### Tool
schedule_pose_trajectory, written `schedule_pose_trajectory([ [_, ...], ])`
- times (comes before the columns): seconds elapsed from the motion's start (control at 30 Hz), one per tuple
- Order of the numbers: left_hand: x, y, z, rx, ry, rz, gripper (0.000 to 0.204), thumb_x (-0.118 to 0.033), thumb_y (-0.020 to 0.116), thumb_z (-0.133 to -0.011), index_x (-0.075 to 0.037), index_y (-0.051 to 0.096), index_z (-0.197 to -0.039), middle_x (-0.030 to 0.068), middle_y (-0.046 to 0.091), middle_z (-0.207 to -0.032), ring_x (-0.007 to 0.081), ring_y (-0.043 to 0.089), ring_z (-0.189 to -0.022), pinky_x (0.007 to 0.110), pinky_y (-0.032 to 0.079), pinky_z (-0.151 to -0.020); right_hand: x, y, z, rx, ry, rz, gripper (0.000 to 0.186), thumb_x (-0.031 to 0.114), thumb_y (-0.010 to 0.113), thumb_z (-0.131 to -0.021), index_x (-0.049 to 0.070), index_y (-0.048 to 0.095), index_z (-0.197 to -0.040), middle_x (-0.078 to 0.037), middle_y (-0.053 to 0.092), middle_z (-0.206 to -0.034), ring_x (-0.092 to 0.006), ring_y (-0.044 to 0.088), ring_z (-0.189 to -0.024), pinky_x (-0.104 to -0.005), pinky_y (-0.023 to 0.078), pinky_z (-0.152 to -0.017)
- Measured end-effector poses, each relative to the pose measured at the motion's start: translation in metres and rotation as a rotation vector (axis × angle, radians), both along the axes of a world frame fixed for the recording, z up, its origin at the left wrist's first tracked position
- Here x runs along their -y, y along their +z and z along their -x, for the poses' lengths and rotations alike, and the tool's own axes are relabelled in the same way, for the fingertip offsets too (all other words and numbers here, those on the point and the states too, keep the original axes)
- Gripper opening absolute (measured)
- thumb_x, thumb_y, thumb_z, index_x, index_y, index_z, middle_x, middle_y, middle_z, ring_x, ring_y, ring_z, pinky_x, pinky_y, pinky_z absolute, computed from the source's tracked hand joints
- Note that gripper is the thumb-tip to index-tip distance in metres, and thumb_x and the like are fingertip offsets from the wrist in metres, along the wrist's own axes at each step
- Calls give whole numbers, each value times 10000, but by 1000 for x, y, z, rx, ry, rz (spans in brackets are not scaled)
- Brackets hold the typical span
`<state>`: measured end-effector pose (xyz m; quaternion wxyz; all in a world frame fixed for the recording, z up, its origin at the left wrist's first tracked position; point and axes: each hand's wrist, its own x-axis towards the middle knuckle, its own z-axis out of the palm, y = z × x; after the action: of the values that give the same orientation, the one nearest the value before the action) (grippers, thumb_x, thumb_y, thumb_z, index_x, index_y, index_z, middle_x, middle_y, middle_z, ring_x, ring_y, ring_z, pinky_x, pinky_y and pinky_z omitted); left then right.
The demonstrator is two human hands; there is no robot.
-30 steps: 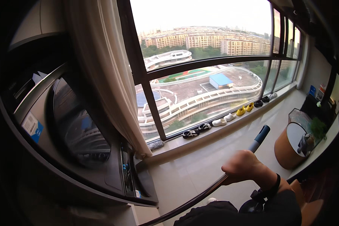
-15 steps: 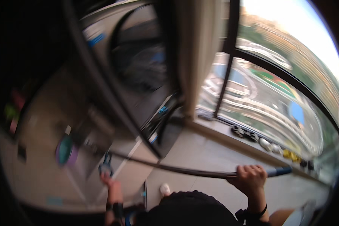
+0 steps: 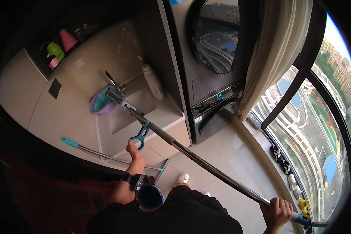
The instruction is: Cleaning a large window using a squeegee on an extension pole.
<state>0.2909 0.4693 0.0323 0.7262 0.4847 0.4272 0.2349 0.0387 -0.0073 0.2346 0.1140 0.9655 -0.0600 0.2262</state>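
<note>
My right hand [image 3: 277,212] grips the steel mop pole [image 3: 206,167] near its blue end at lower right. My left hand [image 3: 135,152] is closed on the blue looped lever [image 3: 143,133] partway along that mop. The mop's metal head [image 3: 124,102] hangs over the sink counter [image 3: 167,119], by the faucet [image 3: 110,78] and a purple-and-teal basin [image 3: 95,108]. Whether it touches them I cannot tell. Beside my left wrist, lower down, is a dark blue round container [image 3: 150,195].
A second turquoise-handled pole [image 3: 97,153] leans across the cabinet front. A white bottle [image 3: 154,84] stands behind the sink. Stacked black laundry machines [image 3: 212,89] stand beside a curtain [image 3: 273,54]. Shoes [image 3: 286,167] line the window ledge; pink and green items [image 3: 55,50] sit in the niche.
My view has swung left from the window to the sink. My left hand has come into view on the lever. The mop now slopes from the sink down to my right hand.
</note>
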Motion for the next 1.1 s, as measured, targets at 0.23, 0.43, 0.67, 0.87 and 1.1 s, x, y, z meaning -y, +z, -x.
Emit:
schedule_pose_trajectory([
  [0.23, -87, -77, -75, -143, 163, -57, 749, -542, 628, -781, 16, 360, -1203, 199, 473, -1211, 305, 549, -1006, 451, 461, -861, -31, 59, 5, 22, 90, 315, 414, 402, 461, -933, 162, 551, -608, 15, 470, -559, -136, 515, -508, -276, 435, -514],
  [0.43, -163, -150, -109, 256, -117, 477, 905, -676, 473, -793, -77, 191, -1409, 184, 379, -1340, 329, 513, -1094, 492, 434, -911, -86, 102, -13, 134, 118, 435, 230, 121, 554, -847, 133, 615, -626, -1, 590, -601, -153, 602, -563, -261, 505, -580],
  [0.67, -132, -60, -135, 69, -332, 608, 931, -701, 594, -695, -83, 336, -1342, 151, 362, -1338, 329, 444, -1155, 480, 360, -1001, -111, 106, -12, 73, -19, 426, 343, 357, 583, -851, 100, 500, -641, -32, 495, -568, -201, 524, -512, -355, 497, -631],
  [0.87, -108, -97, -138, -108, -566, 684, 259, -351, 588, -858, -131, 537, -732, 13, 565, -599, 163, 557, -568, 296, 421, -515, -102, 74, 10, 112, -144, 274, 420, 415, 746, -719, 95, 482, -655, -31, 512, -617, -194, 528, -599, -379, 485, -742],
  [1.1, 18, -5, -60, -67, -627, 536, 171, -262, 533, -741, -125, 475, -658, -14, 530, -598, 125, 524, -539, 258, 442, -526, -8, 24, 106, 369, -498, 253, 297, 298, 665, -791, 98, 458, -864, -90, 526, -949, -295, 495, -996, -472, 298, -1004],
])
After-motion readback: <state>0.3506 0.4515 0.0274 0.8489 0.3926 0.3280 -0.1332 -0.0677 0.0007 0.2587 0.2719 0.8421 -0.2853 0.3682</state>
